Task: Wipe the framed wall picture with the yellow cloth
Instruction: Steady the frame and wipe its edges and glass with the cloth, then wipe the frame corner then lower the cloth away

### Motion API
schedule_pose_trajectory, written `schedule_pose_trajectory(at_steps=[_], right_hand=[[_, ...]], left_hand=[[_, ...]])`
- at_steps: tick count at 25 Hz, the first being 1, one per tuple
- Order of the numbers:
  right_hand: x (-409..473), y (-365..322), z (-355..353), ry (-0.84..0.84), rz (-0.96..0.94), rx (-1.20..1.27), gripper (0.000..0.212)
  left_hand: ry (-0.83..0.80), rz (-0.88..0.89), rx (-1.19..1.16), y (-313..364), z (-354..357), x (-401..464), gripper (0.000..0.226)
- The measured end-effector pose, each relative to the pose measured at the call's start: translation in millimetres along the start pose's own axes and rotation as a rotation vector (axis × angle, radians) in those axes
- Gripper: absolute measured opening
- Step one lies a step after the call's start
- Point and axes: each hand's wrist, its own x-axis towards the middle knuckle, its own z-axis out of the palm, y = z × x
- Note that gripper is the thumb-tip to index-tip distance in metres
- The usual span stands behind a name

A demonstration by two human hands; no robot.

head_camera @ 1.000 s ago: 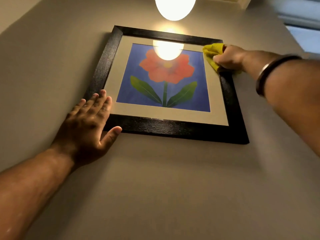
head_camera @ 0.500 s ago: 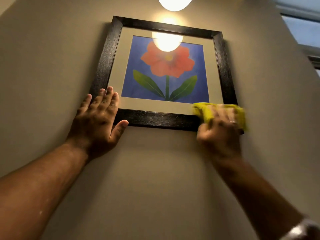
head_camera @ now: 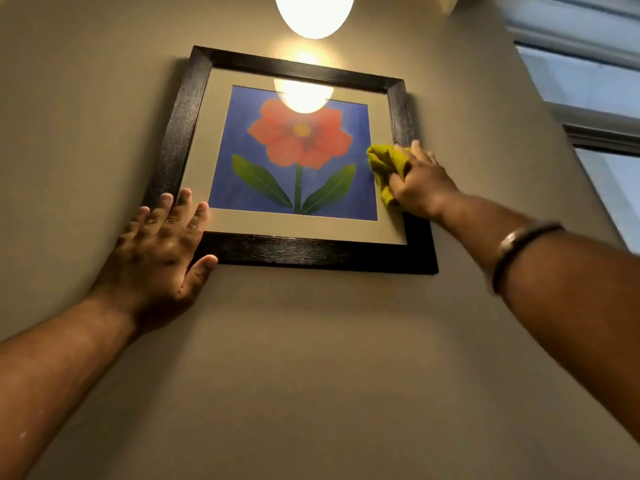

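1. My left hand (head_camera: 162,247) lies flat with fingers spread and gripping nothing, covering the lower left corner of the black frame (head_camera: 311,252), thumb under its bottom edge.
2. My right hand (head_camera: 420,183) is clenched on the yellow cloth (head_camera: 386,168), pressing it to the right mat border, just inside the frame's right edge (a bangle (head_camera: 519,244) sits on that wrist).
3. The framed wall picture (head_camera: 298,150), a red flower on blue, hangs on the bare beige wall (head_camera: 311,358), with open wall below and left.
4. Above it glows a lamp (head_camera: 313,12); a window (head_camera: 595,98) lies far right.

Dim warm room, lamp (head_camera: 314,13) glare on glass, wide-angle bending
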Motion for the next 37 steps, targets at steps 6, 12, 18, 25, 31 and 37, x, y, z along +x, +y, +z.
schedule_pose_trajectory(at_steps=[6,12,18,25,31,37], right_hand=[[-49.6,22.5,12.0,0.023,-0.135,0.212,0.070],[-158.6,52.7,18.5,-0.140,-0.291,0.087,0.065],[-194.8,-0.4,-4.8,-0.274,-0.144,1.243,0.020],[-261.0,-143.0,26.2,-0.889,0.129,1.948,0.036],[-306.6,-280.4,29.0,-1.297,-0.246,1.715,0.054],[-371.5,-428.9,44.3,-1.057,-0.884,1.028,0.024]], left_hand=[[-0.123,-0.153,0.038,4.8,-5.9,-0.8,0.081],[-0.453,-0.268,0.133,12.8,-31.7,13.3,0.080],[-0.393,0.049,-0.125,84.7,-91.7,-7.3,0.091],[-0.644,-0.521,-0.869,42.4,-197.9,-75.2,0.023],[-0.815,-0.677,-0.541,-78.1,-310.7,-147.3,0.017],[-1.076,-0.802,-0.287,-174.9,-385.5,-236.6,0.012]])
